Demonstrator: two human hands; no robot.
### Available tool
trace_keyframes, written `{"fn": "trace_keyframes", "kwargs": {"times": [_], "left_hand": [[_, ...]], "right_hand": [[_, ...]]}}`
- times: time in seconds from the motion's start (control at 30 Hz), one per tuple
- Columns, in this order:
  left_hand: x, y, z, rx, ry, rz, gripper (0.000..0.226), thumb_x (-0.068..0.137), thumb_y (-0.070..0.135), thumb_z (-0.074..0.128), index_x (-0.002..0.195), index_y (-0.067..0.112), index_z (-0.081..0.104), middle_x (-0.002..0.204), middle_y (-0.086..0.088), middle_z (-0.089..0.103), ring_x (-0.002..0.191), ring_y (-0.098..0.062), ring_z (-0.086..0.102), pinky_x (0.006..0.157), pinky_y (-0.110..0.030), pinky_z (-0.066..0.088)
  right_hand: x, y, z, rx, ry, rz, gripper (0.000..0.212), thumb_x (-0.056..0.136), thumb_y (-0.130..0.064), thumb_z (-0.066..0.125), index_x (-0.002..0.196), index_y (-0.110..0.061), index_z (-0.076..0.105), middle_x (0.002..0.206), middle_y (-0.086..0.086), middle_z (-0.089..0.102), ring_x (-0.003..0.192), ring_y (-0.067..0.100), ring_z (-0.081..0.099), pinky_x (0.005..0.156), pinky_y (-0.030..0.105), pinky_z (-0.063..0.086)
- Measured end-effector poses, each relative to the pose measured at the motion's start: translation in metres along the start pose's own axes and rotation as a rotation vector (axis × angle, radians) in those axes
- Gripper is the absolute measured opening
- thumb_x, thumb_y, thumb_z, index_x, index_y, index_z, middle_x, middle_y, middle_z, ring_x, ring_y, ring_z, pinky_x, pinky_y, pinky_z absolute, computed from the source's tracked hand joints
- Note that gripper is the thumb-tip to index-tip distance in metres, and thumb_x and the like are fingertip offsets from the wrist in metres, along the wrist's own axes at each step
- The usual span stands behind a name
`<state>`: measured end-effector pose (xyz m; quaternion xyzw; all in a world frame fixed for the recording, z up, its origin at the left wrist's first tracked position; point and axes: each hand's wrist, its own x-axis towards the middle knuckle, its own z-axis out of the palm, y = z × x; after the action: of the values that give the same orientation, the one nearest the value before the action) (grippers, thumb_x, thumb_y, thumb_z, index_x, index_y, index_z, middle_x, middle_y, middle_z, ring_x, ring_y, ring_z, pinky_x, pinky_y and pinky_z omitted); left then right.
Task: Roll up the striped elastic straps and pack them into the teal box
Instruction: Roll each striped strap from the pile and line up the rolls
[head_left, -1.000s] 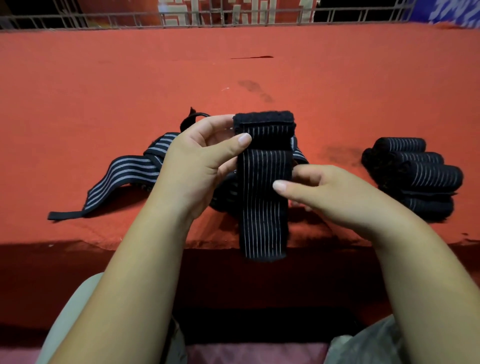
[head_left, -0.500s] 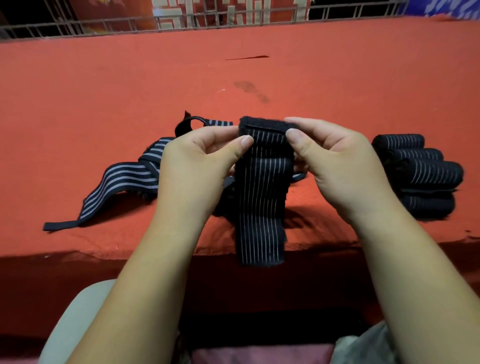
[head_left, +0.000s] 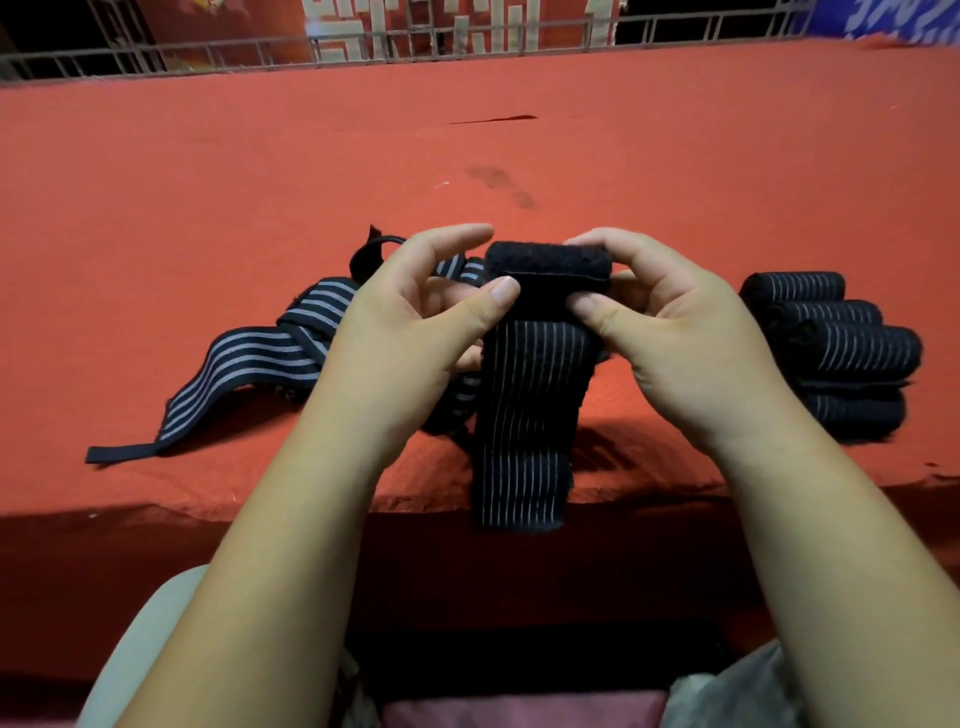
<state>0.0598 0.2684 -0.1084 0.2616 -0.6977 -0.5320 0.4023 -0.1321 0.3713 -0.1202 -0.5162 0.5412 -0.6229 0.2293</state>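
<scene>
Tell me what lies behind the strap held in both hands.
Loose striped straps lie on the red cloth behind it; the held strap and left hand cover part of them.

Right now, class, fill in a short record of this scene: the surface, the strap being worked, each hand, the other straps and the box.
Table: covered in red cloth
Held strap: top end rolled, the rest hangs down past the near edge
Left hand: pinches the roll's left side, thumb in front
Right hand: pinches the roll's right side, thumb in front
Loose strap: unrolled, lying to the left
Rolled straps: stacked to the right
Teal box: not in view
</scene>
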Motion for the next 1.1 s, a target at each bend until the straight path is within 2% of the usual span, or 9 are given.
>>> {"fn": "trace_keyframes", "kwargs": {"times": [0.1,0.2,0.3,0.4,0.47,0.6,0.73,0.93,1.1], "left_hand": [[0.0,0.002,0.0,-0.022,-0.066,-0.005,0.022,0.106,0.033,0.068,0.127,0.037,0.074,0.096,-0.002,0.068,0.082,-0.014,0.063,0.075,-0.033,0.057],[0.0,0.001,0.0,-0.071,-0.055,-0.02,0.02,0.107,0.025,0.066,0.124,0.03,0.075,0.098,-0.004,0.073,0.088,-0.018,0.073,0.082,-0.041,0.062],[0.0,0.0,-0.003,-0.096,-0.058,-0.021,0.024,0.107,0.016,0.067,0.124,0.029,0.076,0.097,-0.004,0.075,0.092,-0.024,0.074,0.088,-0.046,0.061],[0.0,0.001,-0.004,-0.115,-0.089,-0.029,0.027,0.105,0.011,0.068,0.125,0.028,0.076,0.095,0.001,0.076,0.093,-0.019,0.075,0.09,-0.037,0.061],[0.0,0.001,-0.003,-0.149,-0.073,-0.053,0.026,0.104,0.013,0.07,0.126,0.024,0.076,0.102,0.002,0.079,0.1,-0.017,0.078,0.093,-0.035,0.063],[0.001,-0.001,0.0,-0.142,-0.023,-0.092,0.025,0.101,0.028,0.075,0.121,0.014,0.079,0.115,-0.003,0.082,0.111,-0.019,0.078,0.102,-0.042,0.061],[0.001,-0.001,-0.001,-0.153,0.021,-0.083,0.025,0.097,0.019,0.078,0.121,0.011,0.079,0.114,-0.006,0.082,0.112,-0.022,0.078,0.106,-0.049,0.06],[0.0,-0.001,0.005,-0.115,0.058,-0.018,0.028,0.099,0.013,0.077,0.127,0.015,0.079,0.116,0.0,0.083,0.114,-0.018,0.078,0.107,-0.044,0.059],[-0.003,-0.004,0.011,-0.077,0.041,-0.034,0.025,0.106,0.025,0.07,0.129,0.026,0.08,0.12,0.003,0.082,0.118,-0.019,0.076,0.108,-0.058,0.057]], "right_hand": [[0.0,-0.001,0.001,-0.021,-0.014,-0.003,0.032,0.103,-0.002,0.067,0.13,-0.021,0.069,0.105,0.021,0.075,0.085,0.013,0.068,0.074,0.028,0.059],[-0.001,-0.001,0.003,-0.024,-0.022,0.005,0.035,0.103,-0.005,0.068,0.132,-0.026,0.07,0.111,0.02,0.076,0.09,0.015,0.07,0.079,0.035,0.061],[-0.002,-0.001,0.004,0.008,-0.007,0.039,0.031,0.104,-0.019,0.07,0.133,-0.029,0.071,0.106,0.009,0.078,0.088,0.01,0.068,0.075,0.028,0.057],[-0.001,0.001,0.004,0.093,0.046,0.076,0.024,0.105,-0.027,0.066,0.127,-0.022,0.075,0.095,-0.01,0.074,0.079,0.006,0.064,0.075,0.027,0.054],[-0.001,0.002,0.004,0.113,0.048,0.074,0.022,0.106,-0.024,0.066,0.126,-0.019,0.075,0.099,-0.008,0.075,0.084,0.006,0.067,0.077,0.025,0.053],[-0.001,0.005,0.003,0.134,-0.006,0.053,0.026,0.104,-0.016,0.068,0.129,-0.019,0.073,0.109,0.002,0.075,0.096,0.013,0.07,0.081,0.025,0.052],[-0.002,0.006,0.003,0.151,0.006,0.079,0.03,0.104,-0.016,0.069,0.133,-0.022,0.072,0.111,0.0,0.077,0.098,0.013,0.071,0.082,0.027,0.055],[-0.006,0.0,0.007,0.046,0.024,0.051,0.025,0.109,-0.017,0.062,0.13,-0.017,0.075,0.112,-0.004,0.081,0.094,0.006,0.074,0.081,0.021,0.056],[-0.008,-0.005,0.009,-0.012,-0.008,0.012,0.027,0.112,-0.014,0.056,0.131,-0.018,0.074,0.119,-0.005,0.08,0.103,0.004,0.073,0.087,0.019,0.054]]}}
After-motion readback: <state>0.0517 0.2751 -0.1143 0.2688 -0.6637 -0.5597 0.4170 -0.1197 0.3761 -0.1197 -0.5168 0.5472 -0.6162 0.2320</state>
